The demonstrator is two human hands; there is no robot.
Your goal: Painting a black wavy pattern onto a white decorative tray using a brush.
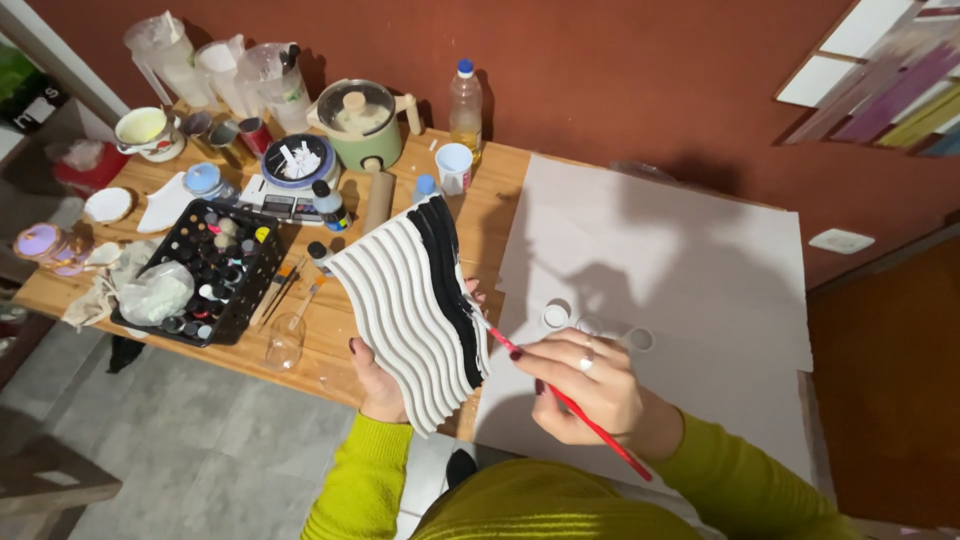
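Held up between both hands above the near edge of the wooden table (500,190): a wavy ribbed panel (405,315), tilted on edge, mostly white, with the ridges on its far side painted black. Gripped from below by the left hand (378,385), fingers wrapped behind the panel's lower edge, thumb hidden, dark-painted nails showing, yellow-green sleeve trailing back toward the body. Closed around a red-handled brush (570,400) just right of the panel: the right hand (590,385), fingers curled in a pen-like pinch, ring on one finger, wrist bent inward. Brush tip touching the panel's black-and-white border, handle slanting down and away past the wrist.

Under and beyond the right hand: white paper sheets (690,250) covering the table, with small round white lids (556,315) just past the knuckles. Left of the left hand: an empty clear glass (285,342), loose brushes (285,285), and a black tray of small paint pots (205,270). Well beyond both hands, toward the red wall: a green lidded pot (360,122), a plastic bottle (465,105), a white cup (454,166).
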